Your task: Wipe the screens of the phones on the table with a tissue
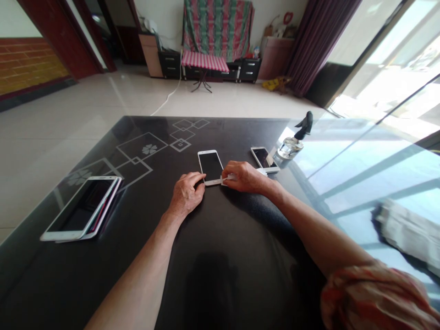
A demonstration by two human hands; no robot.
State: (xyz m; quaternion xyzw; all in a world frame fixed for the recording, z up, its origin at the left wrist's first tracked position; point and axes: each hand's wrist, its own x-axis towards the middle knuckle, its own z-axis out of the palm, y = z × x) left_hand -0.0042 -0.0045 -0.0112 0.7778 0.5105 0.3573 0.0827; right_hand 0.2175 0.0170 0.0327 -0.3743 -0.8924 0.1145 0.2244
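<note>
A white-framed phone (211,166) with a dark screen lies face up on the black table (144,284). My left hand (187,192) is closed on its lower left edge, thumb and fingers at the corner. At the lower right corner, my right hand (242,176) pinches a white cloth or tissue (261,172), which shows between the fingers and behind the hand. A second white phone (264,159) lies just beyond my right hand. Next to that phone stands a clear spray bottle (290,147) with a black trigger head.
Several phones (84,206) are stacked at the left of the table. A crumpled whitish cloth (409,229) lies at the right edge. Beyond the table are a small pink-striped table (205,60), black drawers (250,68) and a purple curtain (319,41).
</note>
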